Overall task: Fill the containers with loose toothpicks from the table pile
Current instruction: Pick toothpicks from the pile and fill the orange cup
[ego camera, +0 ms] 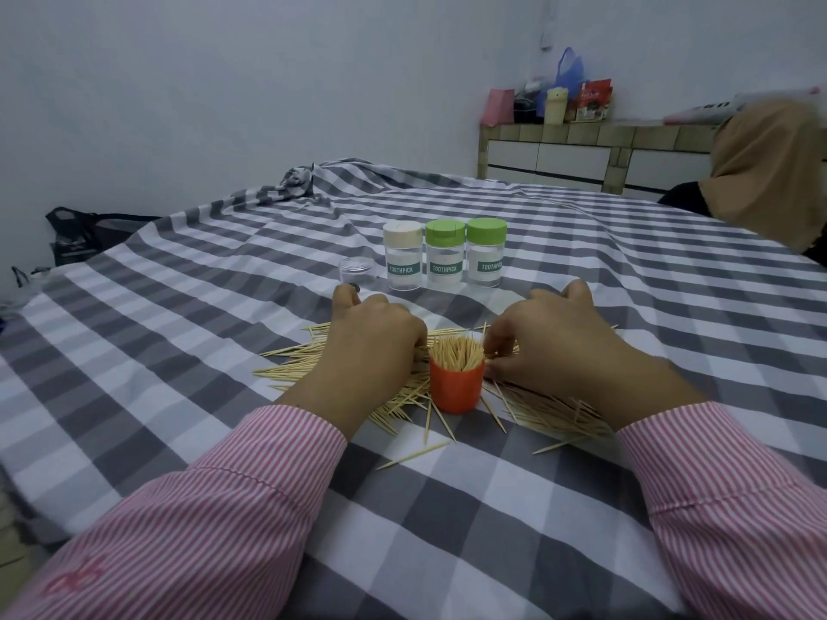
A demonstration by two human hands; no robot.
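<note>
An orange cup stands upright in the middle of the toothpick pile, packed w/ toothpicks standing on end. My left hand rests on the pile just left of the cup, fingers curled down into the sticks by the rim (can't tell if they're pinching any). My right hand sits just right of the cup, fingers curled and pressed together at the rim, tips among the sticks; whether they hold any I can't tell. Loose toothpicks fan out on the checked cloth over the counter. Behind the pile, three clear jars labelled TOOTHPICK stand in a row: a cream-lid jar, then two green-lid jars. A small clear lid sits just left of them.
</note>
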